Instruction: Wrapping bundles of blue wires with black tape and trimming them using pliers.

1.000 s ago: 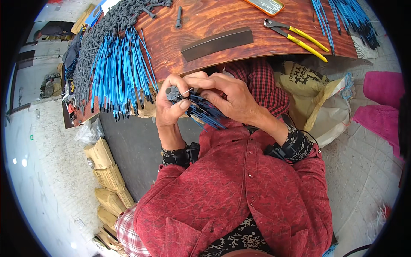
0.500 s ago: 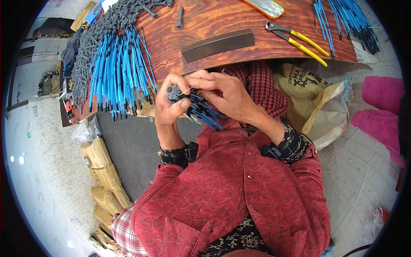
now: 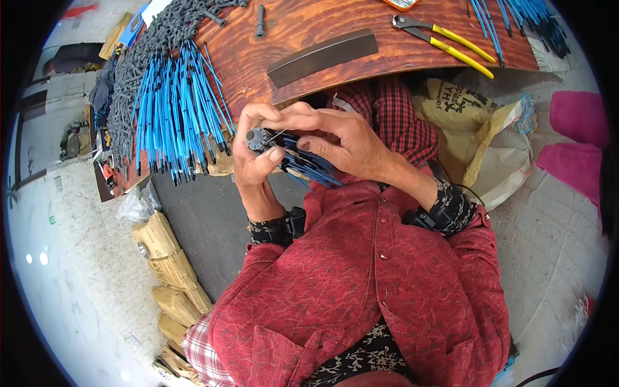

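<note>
In front of my chest, my left hand (image 3: 256, 169) is closed round a bundle of thin blue and black rods (image 3: 313, 166). Its thumb and fingers wrap the grey ridged end pieces (image 3: 259, 139), which face left; the rods trail off to the lower right. My right hand (image 3: 354, 145) is bent over the bundle from the right, its fingers close to those of the left. Between the hands a thin pale wire (image 3: 278, 135) sticks out just beside the grey ends. The right fingertips are partly hidden, and their hold on the wire is not plain.
The wooden table (image 3: 251, 71) bears a dark angled strip (image 3: 322, 58), yellow-handled pincers (image 3: 451, 45) and a grey plug (image 3: 260, 20). Blue rods (image 3: 184, 109) overhang its left edge by heaped grey pieces (image 3: 122, 109). An open sack (image 3: 471, 142) stands at right; brown packages (image 3: 171, 258) line the left.
The whole view has shifted slightly. My right fingers have come in lower over the bundle, and the wire shows a little less. My left hand keeps its grip.
</note>
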The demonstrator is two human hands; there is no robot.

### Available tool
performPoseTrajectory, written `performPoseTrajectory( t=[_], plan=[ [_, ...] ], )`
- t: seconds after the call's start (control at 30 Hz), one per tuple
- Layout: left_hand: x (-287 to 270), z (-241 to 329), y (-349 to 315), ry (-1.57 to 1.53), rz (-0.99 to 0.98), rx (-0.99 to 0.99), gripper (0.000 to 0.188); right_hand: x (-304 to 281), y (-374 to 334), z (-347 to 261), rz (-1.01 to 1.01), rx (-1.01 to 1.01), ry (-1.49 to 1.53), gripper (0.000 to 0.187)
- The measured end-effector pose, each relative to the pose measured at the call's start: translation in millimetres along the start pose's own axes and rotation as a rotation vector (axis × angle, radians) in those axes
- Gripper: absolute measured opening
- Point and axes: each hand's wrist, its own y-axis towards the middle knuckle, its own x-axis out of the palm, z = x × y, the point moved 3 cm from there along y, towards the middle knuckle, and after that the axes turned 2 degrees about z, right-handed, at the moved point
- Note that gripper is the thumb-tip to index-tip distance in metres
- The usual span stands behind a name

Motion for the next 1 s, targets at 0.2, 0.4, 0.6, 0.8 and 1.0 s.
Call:
performPoseTrajectory(
  t=[0.2, 0.4, 0.6, 0.8, 1.0],
  plan=[
    [-4, -3, -2, 0.005, 0.044, 0.002, 0.059, 1, -1, -2, 0.014, 0.059, -0.043, 0.025],
    [-4, -6, -2, -0.036, 0.06, -0.019, 0.059, 3, -1, 0, 0.048, 0.061, -0.005, 0.024],
    [-6, -6, -2, 0.037, 0.029, 0.02, 0.053, 7, 0, 1, 0.15, 0.032, 0.071, 0.02],
    [1, -7, 4, 0.025, 0.017, -0.001, 0.05, 2, 1, 4, 0.092, 0.118, -0.071, 0.023],
    [9, -3, 9, 0.05, 0.087, 0.008, 0.053, 1, 4, -3, 0.066, 0.165, -0.058, 0.019]
  ],
)
